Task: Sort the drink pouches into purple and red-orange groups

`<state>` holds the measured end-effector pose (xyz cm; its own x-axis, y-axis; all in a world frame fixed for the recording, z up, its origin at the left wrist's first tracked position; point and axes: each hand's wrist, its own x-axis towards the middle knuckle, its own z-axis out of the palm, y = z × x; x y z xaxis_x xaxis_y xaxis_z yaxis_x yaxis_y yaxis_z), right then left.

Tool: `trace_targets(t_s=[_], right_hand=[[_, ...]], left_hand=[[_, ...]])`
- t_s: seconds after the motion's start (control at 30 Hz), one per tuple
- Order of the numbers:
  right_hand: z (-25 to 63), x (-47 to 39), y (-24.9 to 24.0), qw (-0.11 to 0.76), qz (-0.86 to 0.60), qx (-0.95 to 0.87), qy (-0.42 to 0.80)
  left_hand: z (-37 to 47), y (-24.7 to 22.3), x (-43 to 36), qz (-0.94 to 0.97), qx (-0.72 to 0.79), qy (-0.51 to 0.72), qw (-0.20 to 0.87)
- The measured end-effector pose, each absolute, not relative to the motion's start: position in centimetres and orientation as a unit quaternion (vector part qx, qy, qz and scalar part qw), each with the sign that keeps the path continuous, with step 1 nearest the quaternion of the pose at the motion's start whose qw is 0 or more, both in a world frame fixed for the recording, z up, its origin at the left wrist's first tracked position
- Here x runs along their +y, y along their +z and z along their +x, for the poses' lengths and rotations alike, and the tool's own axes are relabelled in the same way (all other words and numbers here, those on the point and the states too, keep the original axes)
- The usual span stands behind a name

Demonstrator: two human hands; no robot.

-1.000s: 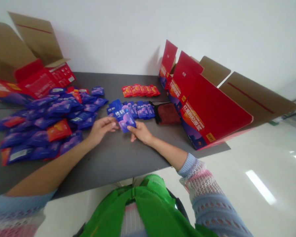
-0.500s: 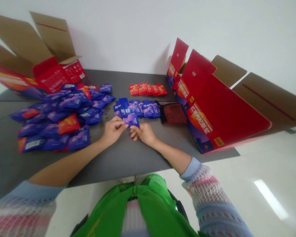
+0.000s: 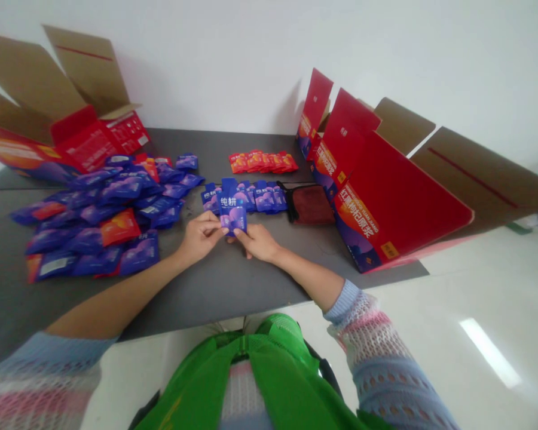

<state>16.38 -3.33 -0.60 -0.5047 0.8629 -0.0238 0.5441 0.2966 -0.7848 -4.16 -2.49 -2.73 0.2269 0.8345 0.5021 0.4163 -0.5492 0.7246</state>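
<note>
One purple sachet is held upright at its lower end between both hands, its printed face toward me. The fingers of my left hand pinch its lower left corner. At the lower right, my right hand grips it with thumb and fingers. Just behind the held sachet lies a row of purple sachets. Farther back is a row of red sachets. A large heap of purple sachets, with some red ones among them, lies left of my left hand.
An open red carton stands behind the heap at the left. More open red cartons stand along the right side of the grey table. A dark red pouch lies between the purple row and the right cartons.
The held sachet has turned from tilted to nearly upright. My right hand has shifted slightly left, its thumb now on the sachet's lower right. The whole view has moved a little.
</note>
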Motion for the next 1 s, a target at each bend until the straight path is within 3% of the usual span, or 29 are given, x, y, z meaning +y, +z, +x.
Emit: trace_targets(t_s=[0.3,0.67,1.0], right_hand=[[16.6,-3.1,0.3,0.218,-0.450,-0.815,0.292],[16.1,-3.1,-1.5,0.258,-0.437,-0.785,0.355],[16.1,-3.2,-1.2,0.304,-0.496,-0.767,0.271]], left_hand=[[-3.2,-2.2,-3.7,0.729,0.443,0.477,0.211],[-2.7,-2.2,-3.7,0.724,0.491,0.463,0.144],[-3.1,-1.7,-3.7,0.748,0.453,0.468,0.128]])
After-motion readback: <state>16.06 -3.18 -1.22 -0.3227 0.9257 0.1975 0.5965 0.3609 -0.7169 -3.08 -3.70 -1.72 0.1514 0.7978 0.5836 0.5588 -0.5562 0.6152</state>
